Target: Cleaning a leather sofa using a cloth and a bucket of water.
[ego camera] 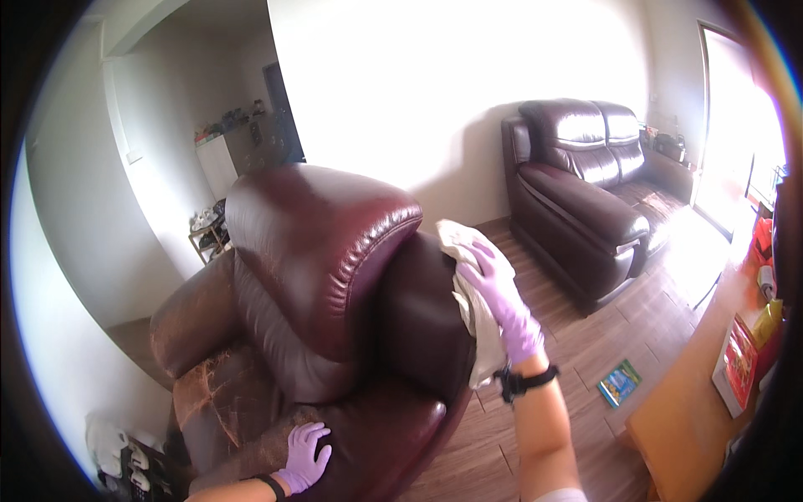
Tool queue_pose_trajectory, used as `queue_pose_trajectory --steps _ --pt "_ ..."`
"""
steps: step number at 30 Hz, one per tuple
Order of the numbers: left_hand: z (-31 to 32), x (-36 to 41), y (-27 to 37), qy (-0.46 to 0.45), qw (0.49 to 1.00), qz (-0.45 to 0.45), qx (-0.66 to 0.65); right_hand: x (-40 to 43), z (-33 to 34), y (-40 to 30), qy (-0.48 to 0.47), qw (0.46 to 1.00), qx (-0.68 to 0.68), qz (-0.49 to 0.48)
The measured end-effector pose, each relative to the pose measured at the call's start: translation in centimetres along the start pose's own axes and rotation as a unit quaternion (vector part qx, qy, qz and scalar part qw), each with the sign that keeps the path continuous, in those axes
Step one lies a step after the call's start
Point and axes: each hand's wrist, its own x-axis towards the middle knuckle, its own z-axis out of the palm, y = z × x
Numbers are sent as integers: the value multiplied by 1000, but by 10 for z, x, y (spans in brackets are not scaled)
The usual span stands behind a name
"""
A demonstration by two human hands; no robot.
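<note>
A dark red leather armchair (326, 245) stands before me, its seat (219, 401) cracked and worn to brown. My right hand (492, 282), in a purple glove, presses a crumpled pale cloth (480, 339) against the outer side of the chair's back. Part of the cloth hangs below the fingers along the chair's edge. Also gloved in purple, my left hand (306, 455) rests on the near armrest (382, 433) with its fingers spread and nothing held.
A matching two-seat leather sofa (577, 188) stands against the white wall. A blue-green packet (619, 383) lies on the wood-look floor (502, 433). At right is an orange-brown table (677, 427) bearing a red box (735, 364). Shoes (132, 455) sit at lower left.
</note>
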Motion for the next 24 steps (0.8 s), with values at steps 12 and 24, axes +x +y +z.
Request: queue_pose_trajectory --steps 12,24 --pt "-3 -2 -3 -5 1000 -6 7 -98 77 -29 316 938 -122 -78" --pt "-3 -3 1 -15 1000 2 -1 -140 124 57 295 944 -134 58"
